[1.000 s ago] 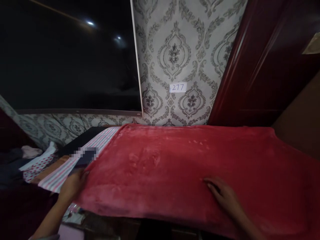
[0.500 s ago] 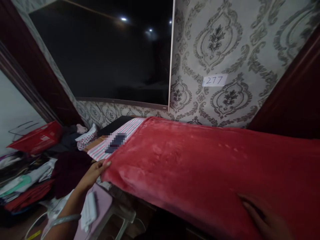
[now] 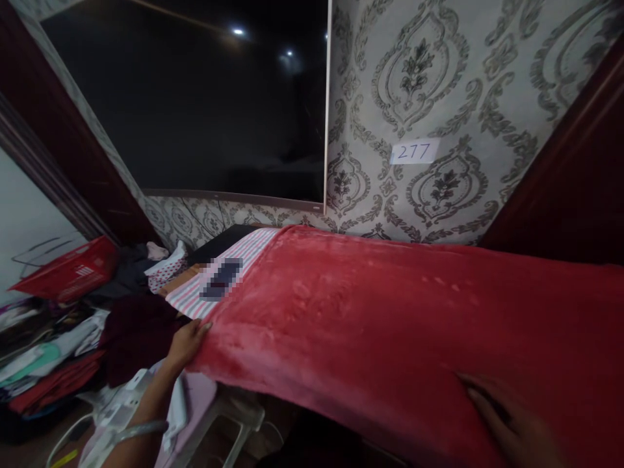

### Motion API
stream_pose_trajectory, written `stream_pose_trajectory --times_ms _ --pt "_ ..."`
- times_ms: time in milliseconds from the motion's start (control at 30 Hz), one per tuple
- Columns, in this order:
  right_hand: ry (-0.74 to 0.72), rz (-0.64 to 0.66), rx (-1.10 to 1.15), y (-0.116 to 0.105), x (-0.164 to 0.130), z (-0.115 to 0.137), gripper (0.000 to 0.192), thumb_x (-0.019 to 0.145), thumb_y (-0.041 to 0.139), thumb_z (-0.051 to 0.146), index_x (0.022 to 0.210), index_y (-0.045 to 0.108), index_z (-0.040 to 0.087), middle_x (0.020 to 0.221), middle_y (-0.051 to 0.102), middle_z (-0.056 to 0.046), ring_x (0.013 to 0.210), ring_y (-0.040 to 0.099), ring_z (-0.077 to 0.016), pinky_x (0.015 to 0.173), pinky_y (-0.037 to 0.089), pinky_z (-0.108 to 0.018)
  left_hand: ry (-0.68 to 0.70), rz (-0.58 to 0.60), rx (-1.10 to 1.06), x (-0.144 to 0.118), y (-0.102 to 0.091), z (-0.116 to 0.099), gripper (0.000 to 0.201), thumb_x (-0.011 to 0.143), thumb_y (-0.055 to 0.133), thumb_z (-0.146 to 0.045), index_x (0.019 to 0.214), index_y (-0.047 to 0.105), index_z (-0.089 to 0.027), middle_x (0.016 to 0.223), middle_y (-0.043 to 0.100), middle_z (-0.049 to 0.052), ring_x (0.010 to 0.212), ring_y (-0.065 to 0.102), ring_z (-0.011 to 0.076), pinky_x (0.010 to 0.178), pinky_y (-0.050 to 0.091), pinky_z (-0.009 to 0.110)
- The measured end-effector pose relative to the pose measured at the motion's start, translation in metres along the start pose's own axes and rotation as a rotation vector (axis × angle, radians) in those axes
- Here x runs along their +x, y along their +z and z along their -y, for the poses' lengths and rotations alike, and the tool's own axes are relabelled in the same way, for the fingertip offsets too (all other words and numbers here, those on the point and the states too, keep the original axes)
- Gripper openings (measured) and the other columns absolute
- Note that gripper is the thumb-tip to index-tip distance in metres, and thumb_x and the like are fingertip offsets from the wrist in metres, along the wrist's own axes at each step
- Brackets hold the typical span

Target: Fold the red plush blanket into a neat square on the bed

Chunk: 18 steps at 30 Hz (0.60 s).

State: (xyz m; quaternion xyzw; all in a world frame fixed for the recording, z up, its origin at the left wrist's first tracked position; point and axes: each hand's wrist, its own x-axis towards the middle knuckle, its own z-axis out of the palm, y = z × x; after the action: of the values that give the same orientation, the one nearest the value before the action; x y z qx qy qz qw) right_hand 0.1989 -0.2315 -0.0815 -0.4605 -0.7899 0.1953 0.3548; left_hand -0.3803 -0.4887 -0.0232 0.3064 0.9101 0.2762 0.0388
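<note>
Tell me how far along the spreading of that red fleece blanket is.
Mostly spread: the red fleece blanket lies flat over the surface up to the patterned wall. In hand: the left hand grips its near left corner, and the right hand presses flat on its near edge. Left: a pink-and-white striped cloth beside that corner remains uncovered, and the front edge hangs unevenly.

Large dark screen [image 3: 205, 104] on wall; patterned grey wallpaper [image 3: 439, 78] beside it, paper label "277" [image 3: 412, 151] stuck on. Striped cloth [image 3: 219, 276] with dark flat object [image 3: 221, 279] on top, part blurred. Red basket [image 3: 68, 268] at left, above heap of clothes [image 3: 53, 351]. Dark wooden panel [image 3: 575, 182] at right
</note>
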Motion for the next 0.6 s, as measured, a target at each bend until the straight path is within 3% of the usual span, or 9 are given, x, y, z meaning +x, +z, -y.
stream_pose_trajectory --times_ms 167,300,333,400,500,600 --pt "0.000 -0.007 -0.025 0.002 0.000 -0.003 0.040 0.084 0.050 0.052 0.093 0.078 0.026 0.095 0.078 -0.007 0.086 0.073 -0.0279 0.080 0.062 -0.043 0.001 0.110 0.178 -0.001 -0.005 -0.002 0.028 0.083 0.045 -0.040 0.062 0.054 -0.023 0.067 0.067 0.005 0.073 0.065 0.0221 0.068 0.047 0.028" --pt "-0.025 -0.018 -0.006 0.004 0.000 -0.004 0.038 0.086 0.049 0.050 0.093 0.078 0.026 0.094 0.077 -0.007 0.086 0.073 -0.0275 0.079 0.062 -0.042 0.104 -0.113 0.424 -0.011 -0.005 -0.035 0.028 0.089 0.042 -0.031 0.086 0.066 -0.017 0.096 0.071 0.016 0.094 0.066 0.0273 0.081 0.049 0.034" --pt "-0.029 -0.017 -0.003 0.005 0.000 -0.005 0.037 0.086 0.049 0.049 0.093 0.078 0.026 0.095 0.077 -0.006 0.086 0.073 -0.0275 0.078 0.062 -0.042 0.172 -0.172 0.432 -0.015 0.001 -0.050 0.030 0.089 0.042 -0.028 0.096 0.067 -0.014 0.104 0.070 0.018 0.100 0.066 0.0285 0.086 0.049 0.037" --pt "-0.038 -0.030 -0.006 0.007 0.000 -0.006 0.036 0.087 0.049 0.048 0.094 0.078 0.027 0.095 0.077 -0.007 0.087 0.073 -0.0280 0.077 0.062 -0.043 0.362 -0.150 0.354 -0.022 0.021 -0.087 0.034 0.088 0.043 -0.023 0.109 0.066 -0.012 0.114 0.069 0.018 0.109 0.064 0.0276 0.095 0.049 0.039" --pt "-0.054 -0.052 -0.019 0.011 0.000 -0.007 0.037 0.088 0.049 0.048 0.095 0.077 0.026 0.096 0.077 -0.007 0.087 0.073 -0.0284 0.078 0.062 -0.045 0.630 0.020 0.217 -0.032 0.061 -0.152 0.043 0.094 0.044 -0.031 0.130 0.059 -0.013 0.136 0.061 0.018 0.124 0.059 0.0265 0.106 0.045 0.042" --pt "-0.096 -0.035 -0.036 0.009 -0.001 -0.011 0.039 0.090 0.047 0.048 0.098 0.077 0.025 0.099 0.077 -0.008 0.090 0.073 -0.0278 0.081 0.062 -0.045 0.789 0.270 0.222 -0.038 0.095 -0.219 0.062 0.093 0.053 -0.039 0.150 0.040 -0.018 0.159 0.037 0.016 0.146 0.036 0.0295 0.119 0.030 0.049"
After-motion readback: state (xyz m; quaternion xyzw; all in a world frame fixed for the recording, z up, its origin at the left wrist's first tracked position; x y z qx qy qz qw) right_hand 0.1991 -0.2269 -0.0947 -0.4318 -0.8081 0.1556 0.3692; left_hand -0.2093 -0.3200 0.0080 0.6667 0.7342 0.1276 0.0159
